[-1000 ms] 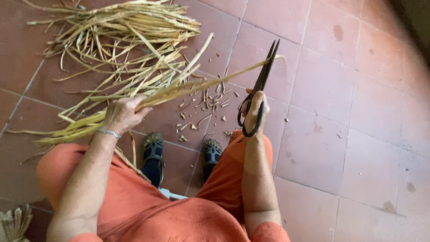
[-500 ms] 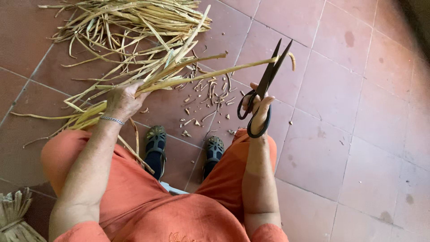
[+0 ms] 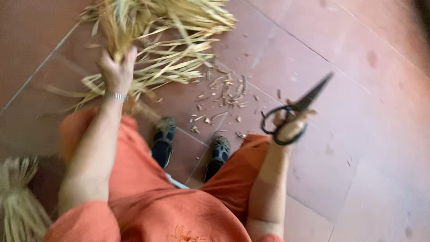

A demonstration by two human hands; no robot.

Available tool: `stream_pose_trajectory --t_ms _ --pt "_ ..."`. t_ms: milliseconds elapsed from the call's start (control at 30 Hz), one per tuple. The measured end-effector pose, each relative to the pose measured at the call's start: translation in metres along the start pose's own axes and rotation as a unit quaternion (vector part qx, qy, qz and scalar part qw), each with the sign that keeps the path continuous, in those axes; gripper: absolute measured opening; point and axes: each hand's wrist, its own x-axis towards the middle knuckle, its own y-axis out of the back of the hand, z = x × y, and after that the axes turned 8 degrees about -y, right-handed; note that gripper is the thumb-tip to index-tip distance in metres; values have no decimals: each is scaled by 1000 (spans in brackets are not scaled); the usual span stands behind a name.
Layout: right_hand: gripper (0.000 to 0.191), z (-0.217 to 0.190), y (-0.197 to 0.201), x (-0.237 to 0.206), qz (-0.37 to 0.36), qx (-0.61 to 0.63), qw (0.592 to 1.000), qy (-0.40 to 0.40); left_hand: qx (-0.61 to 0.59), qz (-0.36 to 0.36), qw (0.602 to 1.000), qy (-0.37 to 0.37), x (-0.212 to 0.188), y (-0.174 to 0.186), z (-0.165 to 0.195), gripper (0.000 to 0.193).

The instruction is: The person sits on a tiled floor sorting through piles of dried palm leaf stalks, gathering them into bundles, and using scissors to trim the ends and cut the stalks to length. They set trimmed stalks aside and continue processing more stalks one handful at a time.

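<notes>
Two hands busy: left hand [image 3: 117, 71] clenched round straw bundle [image 3: 148, 40], up-left of scissors [image 3: 295, 112]; right hand [image 3: 290, 125] fingers thru handles, blades look shut. Risk: w/ frame blurred by motion, point swings toward knees or bundle slips loose

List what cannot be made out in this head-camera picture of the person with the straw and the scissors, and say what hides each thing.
- Scissors, head view: motion blur hides whether the blades are apart.
- Straw bundle in the left hand: its top is cut off by the upper edge.
- Right hand: fingers blurred and partly behind the scissor loops.
- Second straw bunch: cut off by the left and bottom edges.
</notes>
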Motion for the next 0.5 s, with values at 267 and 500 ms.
stream_pose_trajectory --t_ms 267,500 --pt "95 4 7 30 -75 -51 993 -79 -131 237 961 58 50 90 -26 33" --pt "100 18 -11 80 -118 -70 984 -112 94 297 942 123 -15 238 -59 50"
